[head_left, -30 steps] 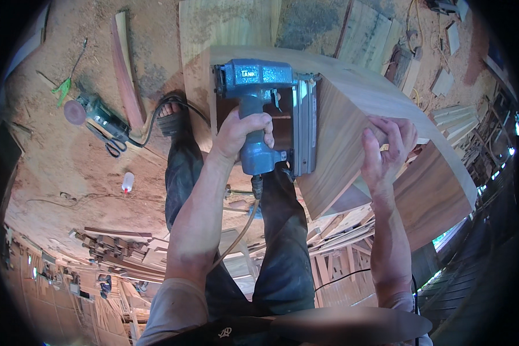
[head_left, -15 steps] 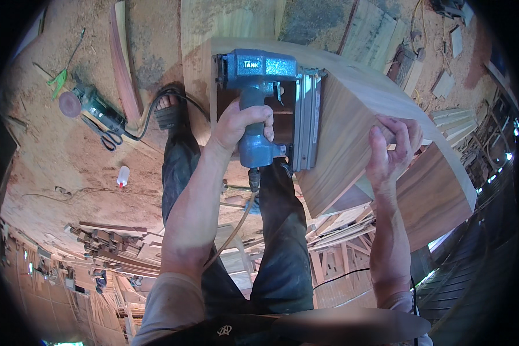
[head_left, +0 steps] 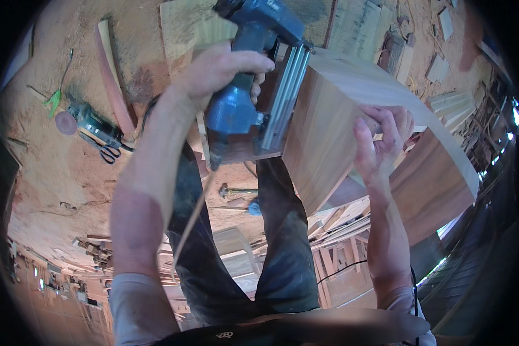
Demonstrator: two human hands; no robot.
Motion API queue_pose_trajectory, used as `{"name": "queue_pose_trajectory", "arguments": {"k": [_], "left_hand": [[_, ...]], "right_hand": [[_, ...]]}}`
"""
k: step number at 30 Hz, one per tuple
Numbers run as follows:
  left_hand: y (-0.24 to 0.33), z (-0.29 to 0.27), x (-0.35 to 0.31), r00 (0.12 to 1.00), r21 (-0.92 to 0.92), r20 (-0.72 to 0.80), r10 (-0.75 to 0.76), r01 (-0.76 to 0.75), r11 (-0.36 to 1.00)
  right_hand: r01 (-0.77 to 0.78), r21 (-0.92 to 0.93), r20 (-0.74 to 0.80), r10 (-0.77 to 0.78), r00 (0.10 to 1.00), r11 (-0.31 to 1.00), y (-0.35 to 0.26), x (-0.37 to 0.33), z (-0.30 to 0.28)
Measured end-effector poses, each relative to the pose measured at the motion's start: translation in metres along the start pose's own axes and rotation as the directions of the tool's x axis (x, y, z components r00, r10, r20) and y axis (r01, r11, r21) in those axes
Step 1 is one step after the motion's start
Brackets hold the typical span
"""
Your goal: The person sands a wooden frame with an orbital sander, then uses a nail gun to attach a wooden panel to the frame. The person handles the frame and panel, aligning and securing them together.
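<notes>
My left hand (head_left: pixel 211 70) is wrapped round the grip of a blue pneumatic nail gun (head_left: pixel 232 108), tilted over the left part of a wooden box-like piece (head_left: pixel 323 130). A silver magazine (head_left: pixel 285 95) runs down the gun's right side, and a thin air hose (head_left: pixel 193 222) trails from the grip's lower end. On the right, my right hand (head_left: pixel 384 135) has its fingers curled over the edge of a wooden panel of the same piece, thumb on the near side. The gun's top is partly cut off by the dark rim of the picture.
A green angle grinder (head_left: pixel 95 127) and black-handled scissors (head_left: pixel 109 153) lie on the dusty floor at left, beside a long wood strip (head_left: pixel 115 81). Between my legs is a hammer (head_left: pixel 236 190). Boards and offcuts (head_left: pixel 438 69) lie at the far right.
My left hand has lifted the nail gun up and to the left, tilting it. The box has shifted slightly left in view, with my right hand still on its panel.
</notes>
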State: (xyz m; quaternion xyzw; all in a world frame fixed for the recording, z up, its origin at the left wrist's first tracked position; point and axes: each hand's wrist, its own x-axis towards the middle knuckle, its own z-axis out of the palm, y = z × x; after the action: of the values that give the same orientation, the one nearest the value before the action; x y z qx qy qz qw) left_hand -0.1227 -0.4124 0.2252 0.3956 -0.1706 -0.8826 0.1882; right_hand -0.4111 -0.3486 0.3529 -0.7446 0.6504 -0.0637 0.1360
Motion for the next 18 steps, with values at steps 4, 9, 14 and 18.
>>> {"name": "queue_pose_trajectory", "arguments": {"k": [4,9,14,18], "left_hand": [[0.043,0.001,0.019,0.987,0.314,0.092,-0.132,0.097,0.945],[0.060,0.008,0.024,0.983,0.486,0.099,-0.156,0.089,0.870],[0.038,0.010,0.000,0.994,0.331,0.071,-0.084,0.056,0.942],[-0.009,0.017,-0.039,0.996,0.066,-0.074,0.041,-0.036,0.997]], "right_hand": [[-0.018,-0.020,-0.009,0.018,1.000,1.000,-0.003,0.001,0.001],[-0.023,-0.026,-0.010,0.023,1.000,0.999,-0.002,0.001,0.003],[-0.026,0.000,-0.006,0.026,1.000,1.000,-0.001,0.001,0.003],[-0.005,-0.022,-0.001,0.005,1.000,1.000,-0.001,0.003,0.002]]}}
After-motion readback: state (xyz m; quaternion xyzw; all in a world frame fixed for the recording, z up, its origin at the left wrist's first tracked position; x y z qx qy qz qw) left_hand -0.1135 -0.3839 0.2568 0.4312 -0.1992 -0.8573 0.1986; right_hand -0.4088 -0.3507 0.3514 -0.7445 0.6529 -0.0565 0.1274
